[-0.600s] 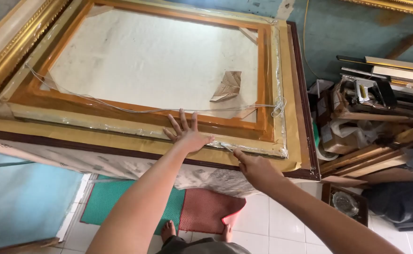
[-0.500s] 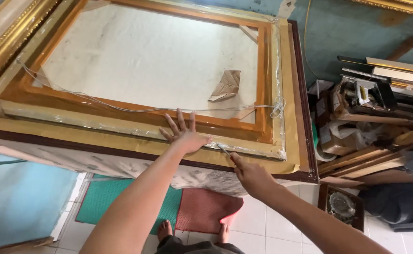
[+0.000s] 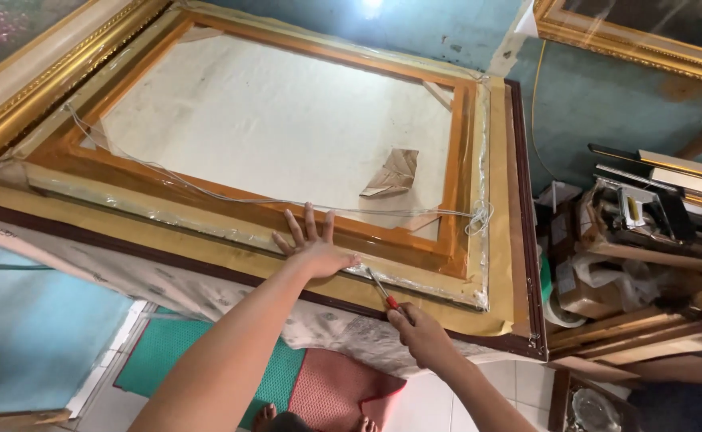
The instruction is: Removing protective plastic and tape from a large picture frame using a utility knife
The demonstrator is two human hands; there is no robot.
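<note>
A large picture frame [image 3: 231, 248] lies face down on a table, its pale canvas back [image 3: 287, 128] showing inside an orange-brown wooden stretcher. My left hand [image 3: 312, 250] presses flat, fingers spread, on the frame's near edge. My right hand [image 3: 421, 332] grips a small screwdriver [image 3: 381, 292] with a red handle, its tip at the shiny taped seam just right of my left thumb. A thin hanging wire [image 3: 207, 192] runs across the back of the frame. A folded brown paper scrap [image 3: 393, 174] lies on the canvas.
A gold ornate frame [image 3: 23, 88] leans at the far left, another [image 3: 631, 40] hangs top right. Stacked frame mouldings, boxes and tools [image 3: 639, 240] crowd the right side. Green and red mats [image 3: 287, 384] lie on the tiled floor under the table.
My right hand with the screwdriver has slid a little to the right along the frame's near edge. My left hand stays pressed in place.
</note>
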